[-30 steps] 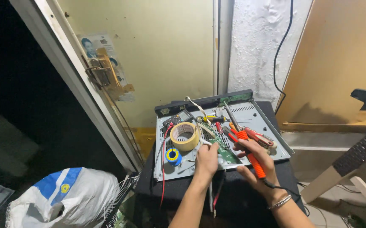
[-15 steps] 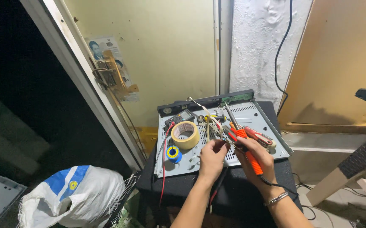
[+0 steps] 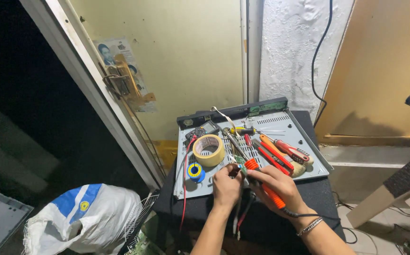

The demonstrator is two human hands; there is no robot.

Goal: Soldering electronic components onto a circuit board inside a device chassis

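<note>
While I look down from the head view, my right hand [image 3: 276,182] is closed around an orange-handled soldering iron [image 3: 267,189], and my left hand [image 3: 227,185] pinches a small green circuit board [image 3: 239,160] at the near edge of the open metal chassis [image 3: 304,137], beside the tape roll [image 3: 208,150].

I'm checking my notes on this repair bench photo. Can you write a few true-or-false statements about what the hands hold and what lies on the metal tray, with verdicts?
1. The right hand holds an orange-handled tool. True.
2. The roll of tape lies on the floor. False: it lies on the metal tray.
3. The left hand rests at the tray's near edge. True.
4. The white and blue sack sits on the tray. False: it lies lower left, beside the black stand.
</note>
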